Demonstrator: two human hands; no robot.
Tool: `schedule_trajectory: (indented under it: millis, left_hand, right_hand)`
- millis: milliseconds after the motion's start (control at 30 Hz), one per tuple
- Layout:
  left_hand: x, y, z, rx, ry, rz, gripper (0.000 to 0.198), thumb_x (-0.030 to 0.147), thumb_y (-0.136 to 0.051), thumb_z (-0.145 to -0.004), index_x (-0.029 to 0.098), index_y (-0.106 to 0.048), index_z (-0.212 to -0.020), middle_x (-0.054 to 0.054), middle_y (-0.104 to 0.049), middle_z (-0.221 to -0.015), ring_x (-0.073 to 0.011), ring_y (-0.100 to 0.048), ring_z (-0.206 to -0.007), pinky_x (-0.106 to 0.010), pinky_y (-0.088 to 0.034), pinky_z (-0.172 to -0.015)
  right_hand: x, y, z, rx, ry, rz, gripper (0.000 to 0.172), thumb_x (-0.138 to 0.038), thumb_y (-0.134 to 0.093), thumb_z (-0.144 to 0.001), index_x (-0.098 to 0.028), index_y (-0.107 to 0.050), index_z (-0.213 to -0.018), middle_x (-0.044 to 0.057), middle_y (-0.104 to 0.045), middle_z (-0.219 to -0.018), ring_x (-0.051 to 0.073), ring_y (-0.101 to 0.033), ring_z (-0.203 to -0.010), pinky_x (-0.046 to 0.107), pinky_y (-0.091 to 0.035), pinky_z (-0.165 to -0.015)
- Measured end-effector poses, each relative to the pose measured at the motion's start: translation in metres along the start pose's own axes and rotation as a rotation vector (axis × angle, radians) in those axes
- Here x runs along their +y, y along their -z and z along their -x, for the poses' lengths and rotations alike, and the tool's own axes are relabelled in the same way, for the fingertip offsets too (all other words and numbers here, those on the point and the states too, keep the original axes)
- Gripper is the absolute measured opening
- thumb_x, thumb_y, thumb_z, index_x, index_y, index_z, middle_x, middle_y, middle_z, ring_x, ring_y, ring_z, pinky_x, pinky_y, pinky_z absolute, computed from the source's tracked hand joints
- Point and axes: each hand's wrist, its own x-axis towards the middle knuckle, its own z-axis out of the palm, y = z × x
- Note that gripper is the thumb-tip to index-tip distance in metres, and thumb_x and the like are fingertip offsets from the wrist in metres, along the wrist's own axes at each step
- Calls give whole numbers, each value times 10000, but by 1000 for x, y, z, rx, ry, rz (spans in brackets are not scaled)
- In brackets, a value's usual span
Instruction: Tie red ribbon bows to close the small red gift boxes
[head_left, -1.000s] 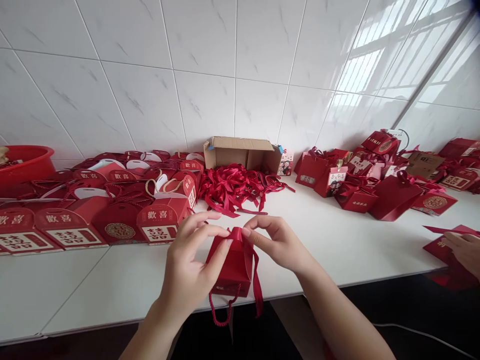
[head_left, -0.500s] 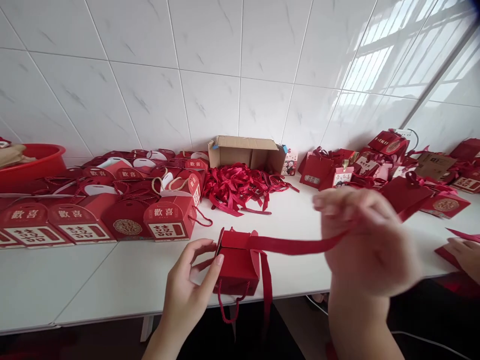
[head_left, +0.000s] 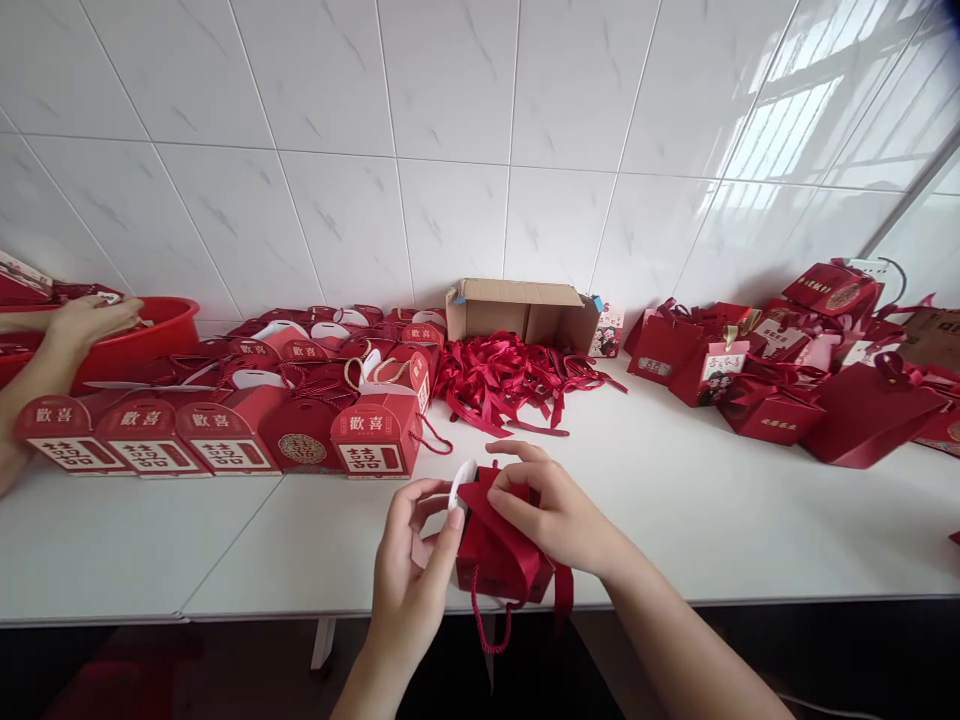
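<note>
A small red gift box (head_left: 487, 575) with a twisted cord handle stands at the table's front edge. My left hand (head_left: 420, 550) grips its left side, thumb and fingers around a raised flap whose white inner face shows. Over the box, my right hand (head_left: 551, 505) pinches the end of a red ribbon (head_left: 514, 545) between thumb and forefinger, close to that flap. The ribbon folds back across the top of the box, and a loose tail hangs at its right side. The box's opening is partly hidden by the ribbon and my right hand.
Rows of red gift boxes (head_left: 232, 445) fill the left. A heap of red ribbons (head_left: 502, 375) lies before an open cardboard box (head_left: 517, 292). Ribboned boxes (head_left: 772, 405) are piled on the right. A co-worker's hand (head_left: 94, 320) is over a red basin (head_left: 169, 335).
My right hand has come left and down from the right, carrying the ribbon end across to the box's left flap. The view has turned left, and a co-worker's arm shows there.
</note>
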Motion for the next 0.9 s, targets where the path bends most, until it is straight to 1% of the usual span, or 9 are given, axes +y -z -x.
schedule_trajectory:
  millis: [133,233,400,500,600,700,767,833,900]
  left_hand:
    - [-4,2,1,0,-39,6,348,435,-587,-875,232,-468,-1133,-106,-580,-1150,-226,-616,-1057,-311,-561,-804]
    - [-6,8,-5,-23,7,31,378,517,-530,-887,220,-476,-1115,-111,-586,-1118,-235,-619,-1011,-301,-563,-709]
    - [4,10,-24,-240,0,-153,352,521,-438,-924,211,-543,-793,-21,-550,-766,-176,-555,-689,-279,-515,-604]
    - [7,12,-34,-277,-88,-281,286,430,-473,-919,213,-549,-748,-16,-543,-761,-170,-551,-696,-254,-493,-610]
    - [-5,37,-42,-182,-171,-489,235,404,-492,-890,217,-580,-779,-39,-609,-824,-198,-597,-754,-260,-477,-599]
    - [-26,83,-48,-59,-206,-850,232,405,-528,-825,233,-538,-669,-54,-616,-748,-254,-596,-728,-329,-455,-617]
    - [-36,109,-48,7,-210,-992,209,421,-524,-806,242,-527,-698,-69,-616,-749,-283,-580,-689,-398,-450,-662]
    - [-39,117,-46,103,-273,-1028,211,452,-527,-802,241,-525,-785,-92,-618,-824,-319,-583,-759,-480,-442,-786]
    - [-35,106,-43,139,-290,-894,251,485,-535,-815,239,-529,-864,-101,-618,-934,-332,-587,-895,-498,-417,-893]
  right_hand:
    - [0,-2,-4,8,23,71,190,-243,-572,-850,-209,-639,-676,101,-608,-1243,275,-419,-1342,481,-338,-1043]
    - [-1,-3,-6,-7,50,128,168,-230,-575,-850,-218,-649,-700,88,-636,-1196,276,-432,-1331,494,-317,-1050]
    - [-3,-4,-7,-26,101,161,147,-205,-570,-854,-221,-646,-729,76,-652,-1164,268,-441,-1325,489,-311,-1050]
    - [-3,1,-5,12,119,168,133,-242,-580,-868,-222,-655,-759,87,-632,-1208,276,-436,-1327,500,-301,-1060]
    - [3,12,3,143,118,112,141,-307,-570,-894,-228,-663,-823,98,-582,-1291,280,-448,-1313,480,-326,-1059]
    - [19,27,20,281,75,5,174,-360,-552,-914,-227,-654,-868,98,-608,-1235,259,-528,-1221,420,-379,-1032]
    - [33,34,33,289,2,-76,199,-404,-556,-915,-227,-645,-939,93,-637,-1168,248,-569,-1154,397,-411,-998]
    - [46,35,44,219,-100,-179,260,-447,-550,-916,-228,-617,-1040,90,-646,-1145,241,-587,-1114,381,-437,-956]
    - [56,32,51,131,-184,-285,324,-487,-538,-916,-227,-579,-1105,84,-647,-1126,227,-599,-1066,358,-452,-914]
